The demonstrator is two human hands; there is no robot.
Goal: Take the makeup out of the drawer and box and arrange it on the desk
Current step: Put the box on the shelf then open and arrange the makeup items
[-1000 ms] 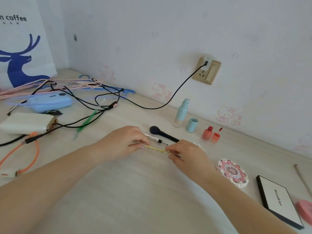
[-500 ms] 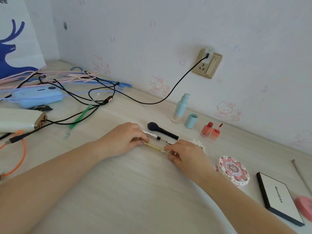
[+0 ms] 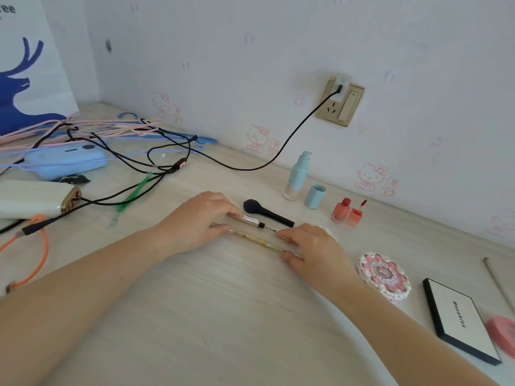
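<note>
Across the left of the frame lie tangled cables (image 3: 133,160), a blue case (image 3: 64,161) and a white pouch (image 3: 33,200), none of it makeup. Toward the centre, my left hand (image 3: 195,221) pinches one end of a thin yellow pencil (image 3: 259,240) with curled fingers (image 3: 227,229). A silver pen (image 3: 250,220) lies just behind it, then a dark brush (image 3: 267,213). Right of centre, my right hand (image 3: 309,246) pinches the pencil's other end. Since a second ago my hands have barely shifted, and the pencil now lies flat on the surface (image 3: 223,316) parallel to the pen, so I judge this piece nearly placed. Further right stand a bottle (image 3: 298,176), a blue cap (image 3: 315,196) and two lip tints (image 3: 348,211), then a round compact (image 3: 383,274) and a palette (image 3: 459,319).
</note>
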